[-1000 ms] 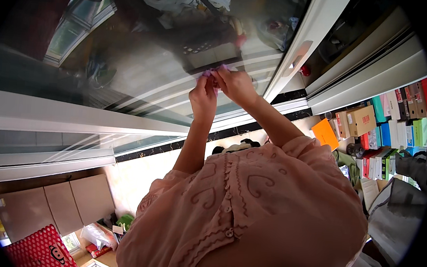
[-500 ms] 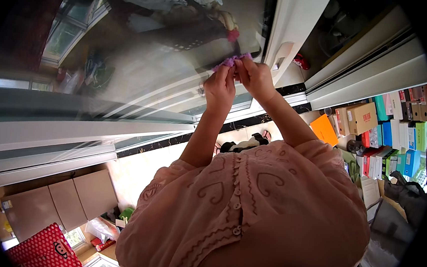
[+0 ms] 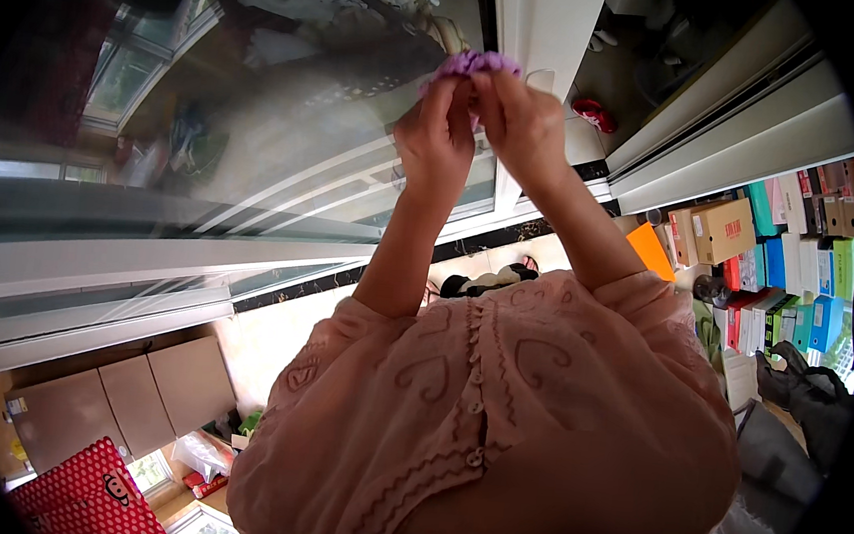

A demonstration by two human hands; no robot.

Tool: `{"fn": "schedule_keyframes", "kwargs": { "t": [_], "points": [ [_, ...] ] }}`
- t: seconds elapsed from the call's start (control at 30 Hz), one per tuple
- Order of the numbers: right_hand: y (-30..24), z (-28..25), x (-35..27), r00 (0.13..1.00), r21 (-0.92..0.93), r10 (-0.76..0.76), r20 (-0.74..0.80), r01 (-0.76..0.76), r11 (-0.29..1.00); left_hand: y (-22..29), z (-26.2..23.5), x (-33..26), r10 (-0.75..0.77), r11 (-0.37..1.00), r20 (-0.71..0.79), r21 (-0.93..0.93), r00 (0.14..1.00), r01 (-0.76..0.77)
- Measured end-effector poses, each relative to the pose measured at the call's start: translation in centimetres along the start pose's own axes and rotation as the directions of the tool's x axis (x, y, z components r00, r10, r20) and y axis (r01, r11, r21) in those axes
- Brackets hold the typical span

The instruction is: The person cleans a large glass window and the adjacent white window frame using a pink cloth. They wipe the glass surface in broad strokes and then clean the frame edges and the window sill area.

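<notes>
I hold both hands up in front of me, close together, with a small purple ruffled thing, soft like a scrunchie or a scrap of frilly cloth, caught between them. My left hand has its grip pressed together on the lower left edge of it, fingers bunched upward. My right hand pinches the same purple thing from the right, its fingertips meeting those of the left, so the two hands touch at the top. The purple piece sits just above my fingertips, in front of a white window frame and the glass pane beside it. My pink embroidered blouse fills the lower middle. To my right, well apart from my hands, stand stacked coloured boxes; at lower left there is a red spotted bag
</notes>
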State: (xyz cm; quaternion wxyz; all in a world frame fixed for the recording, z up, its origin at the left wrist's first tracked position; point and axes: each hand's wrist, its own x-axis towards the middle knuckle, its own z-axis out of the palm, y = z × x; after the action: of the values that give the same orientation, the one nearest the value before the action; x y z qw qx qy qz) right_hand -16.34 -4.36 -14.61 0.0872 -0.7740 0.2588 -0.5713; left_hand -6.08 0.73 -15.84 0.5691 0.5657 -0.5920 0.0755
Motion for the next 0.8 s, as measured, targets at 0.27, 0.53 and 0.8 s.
{"fn": "schedule_keyframes", "kwargs": {
  "t": [0.27,0.53,0.8],
  "points": [
    [1.6,1.0,-2.2,0.991,-0.008,0.135,0.02,-0.135,0.991,-1.5,1.6,-1.4,-0.004,1.0,0.024,-0.008,1.0,0.004],
    [4.6,3.0,-9.2,0.962,-0.051,0.228,0.152,-0.223,0.974,-5.3,3.1,-6.8,-0.114,0.993,0.218,-0.017,0.969,0.12],
    [1.1,-0.1,-2.6,0.993,-0.168,0.094,-0.065,-0.104,0.98,-0.5,1.6,-0.6,0.093,0.996,0.087,0.009,0.992,-0.094]
  ]
}}
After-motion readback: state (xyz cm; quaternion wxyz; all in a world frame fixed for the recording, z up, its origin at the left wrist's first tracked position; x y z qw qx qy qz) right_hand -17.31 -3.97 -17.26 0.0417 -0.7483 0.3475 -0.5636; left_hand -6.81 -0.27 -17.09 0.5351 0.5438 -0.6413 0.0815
